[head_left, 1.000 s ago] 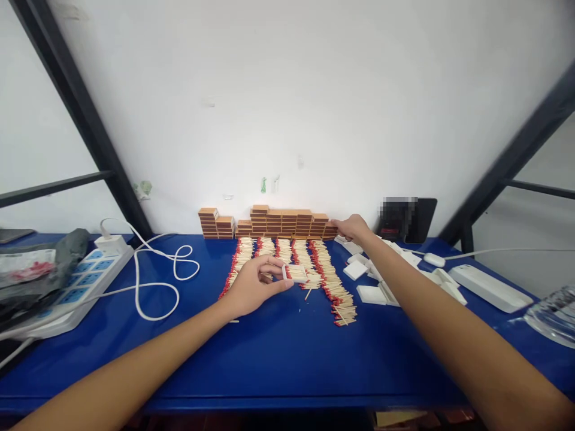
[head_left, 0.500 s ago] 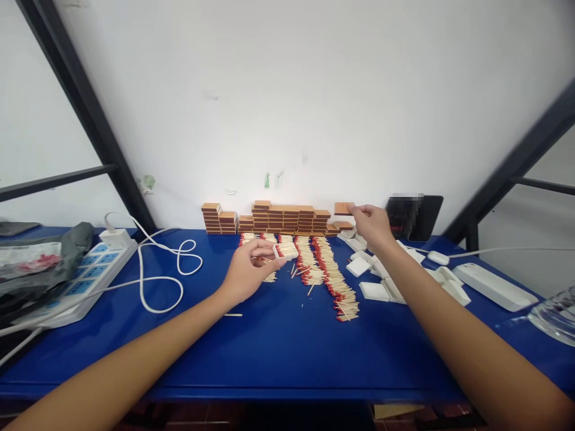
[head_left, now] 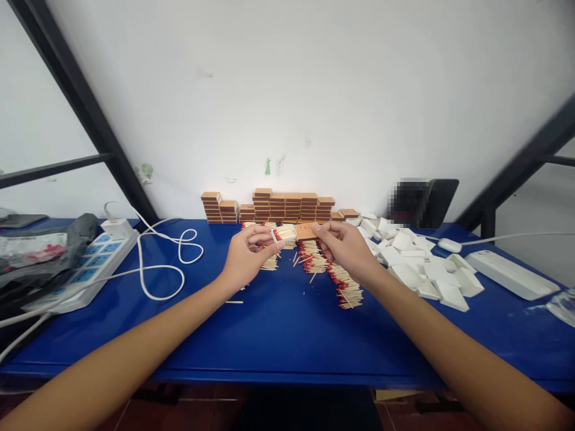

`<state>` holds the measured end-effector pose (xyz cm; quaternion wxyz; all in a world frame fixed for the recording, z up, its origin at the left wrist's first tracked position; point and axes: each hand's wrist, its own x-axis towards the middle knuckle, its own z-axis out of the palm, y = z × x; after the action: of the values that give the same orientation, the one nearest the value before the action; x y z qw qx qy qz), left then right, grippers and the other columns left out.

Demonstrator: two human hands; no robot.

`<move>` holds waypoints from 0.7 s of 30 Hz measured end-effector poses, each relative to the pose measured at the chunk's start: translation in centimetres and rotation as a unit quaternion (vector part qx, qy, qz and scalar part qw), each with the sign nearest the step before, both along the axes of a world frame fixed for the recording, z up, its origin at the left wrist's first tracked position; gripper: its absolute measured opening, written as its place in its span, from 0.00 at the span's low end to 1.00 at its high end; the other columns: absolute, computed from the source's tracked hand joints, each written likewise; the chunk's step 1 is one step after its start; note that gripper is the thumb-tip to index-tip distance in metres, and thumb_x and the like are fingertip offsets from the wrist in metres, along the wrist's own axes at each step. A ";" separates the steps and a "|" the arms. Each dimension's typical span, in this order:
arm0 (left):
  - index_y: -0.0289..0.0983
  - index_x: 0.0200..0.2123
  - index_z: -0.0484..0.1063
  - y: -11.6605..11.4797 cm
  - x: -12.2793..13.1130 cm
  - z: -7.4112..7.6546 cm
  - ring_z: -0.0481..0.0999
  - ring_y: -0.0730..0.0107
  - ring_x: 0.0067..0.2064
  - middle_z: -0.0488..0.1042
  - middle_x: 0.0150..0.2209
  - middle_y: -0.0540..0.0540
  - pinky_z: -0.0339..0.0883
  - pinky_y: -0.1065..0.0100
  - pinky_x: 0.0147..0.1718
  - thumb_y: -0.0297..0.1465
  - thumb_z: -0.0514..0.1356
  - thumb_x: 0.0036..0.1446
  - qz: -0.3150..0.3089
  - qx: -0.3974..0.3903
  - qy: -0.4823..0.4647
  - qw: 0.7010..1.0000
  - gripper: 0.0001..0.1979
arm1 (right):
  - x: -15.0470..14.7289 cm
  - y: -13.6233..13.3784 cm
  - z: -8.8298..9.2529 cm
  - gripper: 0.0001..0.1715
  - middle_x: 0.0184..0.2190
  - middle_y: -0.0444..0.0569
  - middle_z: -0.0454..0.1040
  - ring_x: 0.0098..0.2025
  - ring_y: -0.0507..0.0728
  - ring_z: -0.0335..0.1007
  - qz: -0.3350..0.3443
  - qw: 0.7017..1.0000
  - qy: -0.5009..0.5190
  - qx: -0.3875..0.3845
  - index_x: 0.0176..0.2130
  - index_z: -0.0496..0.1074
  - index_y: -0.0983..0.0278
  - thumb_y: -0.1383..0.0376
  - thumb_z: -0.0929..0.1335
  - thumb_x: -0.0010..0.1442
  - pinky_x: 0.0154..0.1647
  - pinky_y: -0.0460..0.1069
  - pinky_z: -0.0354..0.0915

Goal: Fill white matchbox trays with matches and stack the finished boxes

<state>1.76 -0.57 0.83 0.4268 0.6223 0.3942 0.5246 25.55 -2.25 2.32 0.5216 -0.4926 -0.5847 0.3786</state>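
Observation:
Between thumb and fingers, my left hand (head_left: 246, 254) grips a white matchbox tray (head_left: 284, 234) filled with red-tipped matches. My right hand (head_left: 345, 248) pinches an orange-brown matchbox sleeve (head_left: 306, 231) by its right end. The tray's right end meets the sleeve's left opening; how far it reaches inside, I cannot tell. Below and behind both hands, loose matches (head_left: 348, 287) lie in rows on the blue table (head_left: 269, 335), partly hidden by the hands. Stacked matchboxes (head_left: 285, 206) stand against the wall beyond them.
White empty trays (head_left: 417, 260) are heaped right of my right hand. Further right sit a white earphone case (head_left: 449, 245) and a long white bar-shaped device (head_left: 512, 274). A power strip (head_left: 96, 263), white cable (head_left: 183, 281) and grey plastic bag (head_left: 45, 245) lie at the left.
My right hand has brought the sleeve from near the stacks leftward and closer, up to the tray's end. My left hand stays nearly in place with the tray. The view has shifted slightly.

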 end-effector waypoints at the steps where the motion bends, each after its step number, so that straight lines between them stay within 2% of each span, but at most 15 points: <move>1: 0.36 0.45 0.79 0.0 0.0 -0.1 0.86 0.58 0.43 0.87 0.44 0.39 0.76 0.66 0.36 0.44 0.81 0.45 -0.001 0.000 0.000 1.000 0.28 | 0.1 0.0 0.0 0.37 0.20 0.40 0.66 0.19 0.48 0.58 -0.003 1.000 0.000 0.004 0.28 0.68 0.61 0.32 0.75 0.55 0.19 0.46 0.53; 9: 0.36 0.46 0.79 -0.1 0.1 0.0 0.87 0.57 0.42 0.87 0.44 0.40 0.79 0.62 0.40 0.43 0.82 0.43 -0.027 -0.005 -0.014 1.000 0.30 | 0.2 -0.1 0.0 0.37 0.21 0.41 0.69 0.18 0.47 0.58 0.006 1.000 0.006 0.010 0.27 0.69 0.61 0.32 0.76 0.54 0.17 0.46 0.52; 16: 0.36 0.44 0.78 -0.1 0.1 0.2 0.87 0.59 0.43 0.87 0.43 0.40 0.79 0.62 0.44 0.43 0.81 0.45 -0.047 -0.017 -0.015 0.999 0.28 | 0.3 0.0 -0.3 0.37 0.21 0.40 0.69 0.18 0.47 0.60 0.012 1.000 -0.002 0.020 0.28 0.68 0.61 0.32 0.75 0.55 0.17 0.45 0.54; 21: 0.36 0.40 0.77 -0.1 0.2 0.3 0.86 0.62 0.40 0.87 0.40 0.41 0.78 0.63 0.41 0.42 0.82 0.44 -0.061 -0.028 -0.028 0.997 0.27 | 0.2 0.0 -0.4 0.37 0.21 0.40 0.68 0.18 0.47 0.59 0.003 1.000 -0.005 0.018 0.28 0.68 0.61 0.32 0.75 0.56 0.17 0.45 0.53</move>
<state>1.94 -0.69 1.15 0.4866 0.6178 0.3577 0.5035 25.80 -2.26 1.89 0.5264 -0.4829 -0.5956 0.3674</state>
